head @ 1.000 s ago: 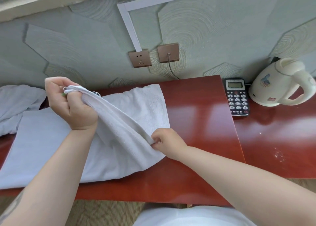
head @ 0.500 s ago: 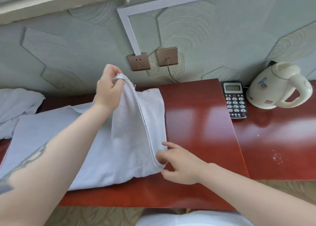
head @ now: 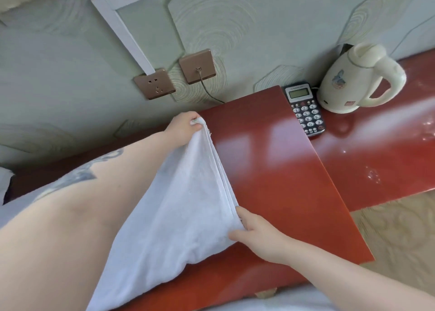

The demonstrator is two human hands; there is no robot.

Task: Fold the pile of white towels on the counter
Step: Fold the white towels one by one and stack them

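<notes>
1. Two bare hands are working one soft white terry towel, which is lying folded over on the glossy red-brown wooden counter, its stacked edges running in a line from one hand to the other.
2. Up at the far end, the left hand is pinching the towel's far corner, with the cloth bunching between thumb and curled fingertips and lifting a little off the wood.
3. Down at the near end, the right hand is gripping the near corner; the thumb is lying on top of the layered edge, while the fingers are tucking underneath the cloth, so most of them are hidden.
4. Between the two grips, the layered edge is stretching taut and straight, and the rest of the towel is sagging away to the left of both hands, under the tattooed left forearm.
5. Beyond the right hand's knuckles, bare shiny counter is reflecting light.
6. Farther off, past the left fingertips and to the right, a black desk telephone keypad with a grey display is sitting just beside a cream plastic electric kettle.
7. Above the left hand, two bronze wall sockets are showing on the pale green patterned wall, a dark cable hanging from one.
</notes>
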